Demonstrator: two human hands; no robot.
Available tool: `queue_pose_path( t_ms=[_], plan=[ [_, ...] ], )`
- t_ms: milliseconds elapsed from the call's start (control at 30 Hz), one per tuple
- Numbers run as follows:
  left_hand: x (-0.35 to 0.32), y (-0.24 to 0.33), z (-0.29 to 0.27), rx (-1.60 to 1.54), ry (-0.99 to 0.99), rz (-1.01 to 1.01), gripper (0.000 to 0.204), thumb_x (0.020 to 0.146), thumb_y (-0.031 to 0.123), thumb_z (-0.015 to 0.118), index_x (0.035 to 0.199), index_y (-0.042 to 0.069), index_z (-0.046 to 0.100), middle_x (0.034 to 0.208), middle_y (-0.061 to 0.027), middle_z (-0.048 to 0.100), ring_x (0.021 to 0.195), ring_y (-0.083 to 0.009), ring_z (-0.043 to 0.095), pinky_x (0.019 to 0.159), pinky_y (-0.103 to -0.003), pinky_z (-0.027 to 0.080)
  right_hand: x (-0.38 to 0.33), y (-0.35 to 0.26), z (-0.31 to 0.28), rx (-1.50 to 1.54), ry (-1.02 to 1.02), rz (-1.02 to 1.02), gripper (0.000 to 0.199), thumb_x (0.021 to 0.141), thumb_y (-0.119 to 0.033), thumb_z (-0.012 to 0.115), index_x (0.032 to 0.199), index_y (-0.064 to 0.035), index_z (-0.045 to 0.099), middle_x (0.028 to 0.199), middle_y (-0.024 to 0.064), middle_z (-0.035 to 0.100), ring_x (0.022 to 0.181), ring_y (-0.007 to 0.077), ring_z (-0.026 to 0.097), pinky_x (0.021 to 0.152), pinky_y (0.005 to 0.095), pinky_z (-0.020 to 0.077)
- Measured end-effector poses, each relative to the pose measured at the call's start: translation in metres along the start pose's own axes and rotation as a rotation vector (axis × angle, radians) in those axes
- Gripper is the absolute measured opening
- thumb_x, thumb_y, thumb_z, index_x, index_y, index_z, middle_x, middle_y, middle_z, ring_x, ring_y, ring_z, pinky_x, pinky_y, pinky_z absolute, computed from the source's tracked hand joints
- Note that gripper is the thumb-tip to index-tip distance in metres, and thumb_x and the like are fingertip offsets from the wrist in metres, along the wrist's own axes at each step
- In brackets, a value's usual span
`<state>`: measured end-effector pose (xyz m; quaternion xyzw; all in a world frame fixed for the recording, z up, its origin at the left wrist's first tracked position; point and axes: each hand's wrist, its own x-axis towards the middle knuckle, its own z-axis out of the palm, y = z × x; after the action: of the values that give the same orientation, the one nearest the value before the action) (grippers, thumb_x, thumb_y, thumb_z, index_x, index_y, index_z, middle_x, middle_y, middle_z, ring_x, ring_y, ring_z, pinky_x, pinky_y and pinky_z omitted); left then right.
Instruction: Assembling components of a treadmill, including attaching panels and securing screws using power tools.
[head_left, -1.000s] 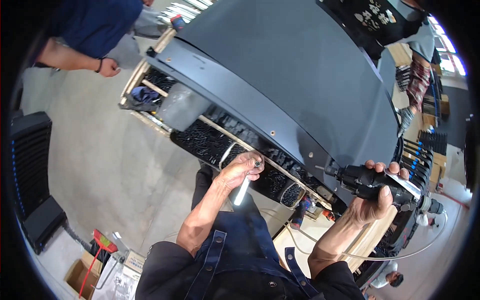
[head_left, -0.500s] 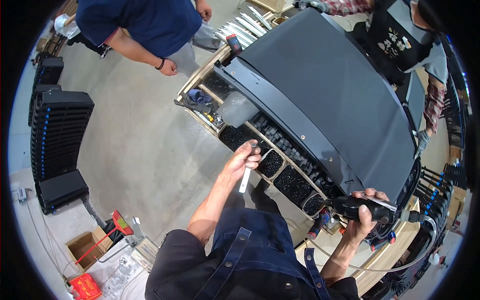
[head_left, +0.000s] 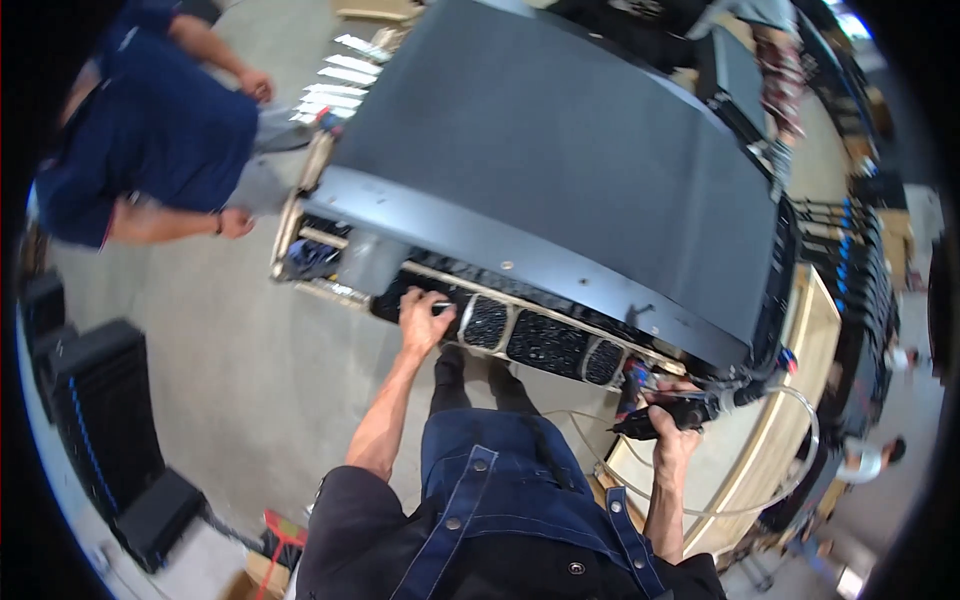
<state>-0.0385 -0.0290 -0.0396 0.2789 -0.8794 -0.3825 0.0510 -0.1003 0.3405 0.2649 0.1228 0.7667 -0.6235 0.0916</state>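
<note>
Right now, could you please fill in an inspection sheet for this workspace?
Surface: dark grey panel, bins along its near edge.
Job's things: black power tool; small dark parts in the bins.
Clutter: translucent bag; red-and-blue tool beside the bins.
Left hand: at a bin, fingers bent; grip unclear.
Right hand: gripping the power tool.
Cables: pale hose looping on the right.
Surroundings: person in dark blue at left; gloved hand near the panel's right edge.

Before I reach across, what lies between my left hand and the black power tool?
In the head view, three compartments of small dark parts, then a red-and-blue tool, lie between your left hand and the black power tool.
</note>
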Motion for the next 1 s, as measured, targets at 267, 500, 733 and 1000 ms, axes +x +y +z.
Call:
queue_pose_path(
  t_ms=[267,500,733,1000],
  plan=[
    [0.001,0.039,-0.021,0.147,0.069,0.268,0.032,0.082,0.010,0.072,0.113,0.007,0.067,0.118,-0.0176,0.056,0.112,-0.0400,0.050,0.098,-0.051,0.041,-0.045,0.020,-0.061,-0.033,0.404,-0.031,0.060,0.076,-0.005,0.077,0.130,0.0013,0.051,0.097,0.0047,0.059,0.083,0.0150,0.062,0.077,0.0299,0.0531],
    [-0.032,0.225,-0.042,-0.343,-0.145,0.505,0.016,0.084,0.006,0.073,0.099,0.003,0.070,0.090,-0.0129,0.065,0.085,-0.0316,0.065,0.075,-0.040,0.052,-0.091,0.036,-0.153,0.065,0.829,-0.030,0.027,0.082,-0.011,0.078,0.099,-0.0016,0.058,0.086,0.0057,0.059,0.073,0.0169,0.062,0.070,0.0326,0.0551],
    [-0.018,0.358,-0.001,-0.210,-0.201,0.633,0.028,0.086,0.014,0.075,0.110,0.003,0.066,0.100,-0.0132,0.064,0.091,-0.0303,0.062,0.078,-0.041,0.051,-0.065,0.046,-0.283,-0.110,0.889,-0.100,0.035,0.086,-0.023,0.079,0.107,-0.0046,0.057,0.087,0.0006,0.058,0.077,0.0110,0.056,0.069,0.0268,0.0463],
    [-0.024,0.394,0.046,0.001,-0.209,0.548,0.010,0.085,0.008,0.072,0.093,0.002,0.070,0.090,-0.0118,0.062,0.085,-0.0284,0.062,0.078,-0.038,0.049,0.064,0.139,-0.428,-0.251,0.716,-0.114,0.033,0.076,-0.016,0.085,0.097,-0.0006,0.065,0.084,0.0019,0.064,0.076,0.0121,0.057,0.072,0.0291,0.0493]
  ],
)
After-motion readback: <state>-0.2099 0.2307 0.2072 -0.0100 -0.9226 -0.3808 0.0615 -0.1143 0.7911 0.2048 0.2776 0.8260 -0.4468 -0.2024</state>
